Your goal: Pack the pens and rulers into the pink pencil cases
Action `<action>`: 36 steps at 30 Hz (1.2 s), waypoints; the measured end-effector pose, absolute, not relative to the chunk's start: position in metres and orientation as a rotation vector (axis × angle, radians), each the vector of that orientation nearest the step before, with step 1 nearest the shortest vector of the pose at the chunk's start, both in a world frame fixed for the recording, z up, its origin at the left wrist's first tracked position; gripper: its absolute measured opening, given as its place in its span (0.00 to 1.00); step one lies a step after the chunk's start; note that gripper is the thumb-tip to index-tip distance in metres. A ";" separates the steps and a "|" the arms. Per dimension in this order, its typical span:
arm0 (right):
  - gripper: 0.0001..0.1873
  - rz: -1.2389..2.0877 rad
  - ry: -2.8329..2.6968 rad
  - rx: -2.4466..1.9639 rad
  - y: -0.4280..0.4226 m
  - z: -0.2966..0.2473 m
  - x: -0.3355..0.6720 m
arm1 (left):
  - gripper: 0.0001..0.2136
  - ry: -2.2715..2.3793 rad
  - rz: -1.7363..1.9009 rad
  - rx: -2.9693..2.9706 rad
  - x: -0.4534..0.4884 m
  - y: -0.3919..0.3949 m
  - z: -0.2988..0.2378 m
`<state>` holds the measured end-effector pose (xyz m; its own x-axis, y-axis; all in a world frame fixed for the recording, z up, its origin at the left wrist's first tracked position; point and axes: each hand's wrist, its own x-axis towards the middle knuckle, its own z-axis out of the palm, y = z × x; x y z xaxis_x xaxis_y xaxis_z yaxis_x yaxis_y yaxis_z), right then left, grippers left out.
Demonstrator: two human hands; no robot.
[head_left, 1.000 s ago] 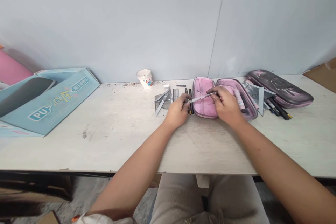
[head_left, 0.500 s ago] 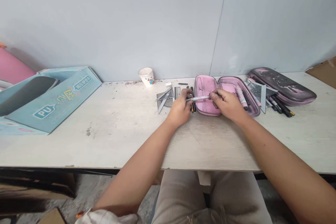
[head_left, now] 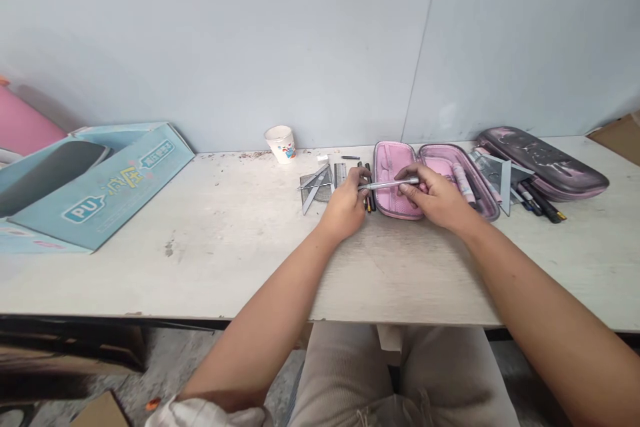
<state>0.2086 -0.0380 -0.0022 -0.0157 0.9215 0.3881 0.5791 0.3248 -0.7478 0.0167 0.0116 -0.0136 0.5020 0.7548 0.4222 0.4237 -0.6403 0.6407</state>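
Note:
My left hand (head_left: pixel 347 205) is closed, pinching the left end of a slim silver-grey pen (head_left: pixel 383 184) held level. My right hand (head_left: pixel 434 199) is at the pen's other end, its thumb below and its curled fingers behind; the pen's right tip shows in front of them. Under the pen lies an open pink pencil case (head_left: pixel 395 208), with a pink marker (head_left: pixel 461 181) in its right half. Beside my left hand are black pens (head_left: pixel 371 203), a clear ruler (head_left: pixel 341 173), and a compass (head_left: pixel 318 185) on a dark transparent set square or protractor.
A paper cup (head_left: pixel 281 145) stands by the wall. Left is a blue box (head_left: pixel 100 203) with a dark object inside. At right are a dark closed pencil case (head_left: pixel 545 160), a triangle ruler (head_left: pixel 505 187) and several pens (head_left: pixel 540 202). The table's front edge (head_left: pixel 400 322) is near my lap.
My right thumb has shifted below the pen, and the right fingers have loosened, so the pen's right end now shows. My left hand keeps its pinch. The view has shifted slightly.

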 end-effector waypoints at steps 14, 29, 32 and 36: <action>0.19 0.413 -1.671 -1.483 -0.039 0.001 0.207 | 0.14 1.007 0.936 2.313 0.016 0.011 -0.012; 0.17 0.512 -1.686 -1.387 -0.039 0.002 0.207 | 0.12 1.150 1.008 2.282 0.020 0.009 -0.008; 0.15 0.418 -1.709 -1.467 -0.040 0.003 0.206 | 0.12 1.175 1.011 2.296 0.020 0.009 -0.008; 0.24 0.252 -1.716 -1.639 -0.040 0.006 0.204 | 0.11 1.206 0.999 2.370 0.022 0.008 -0.008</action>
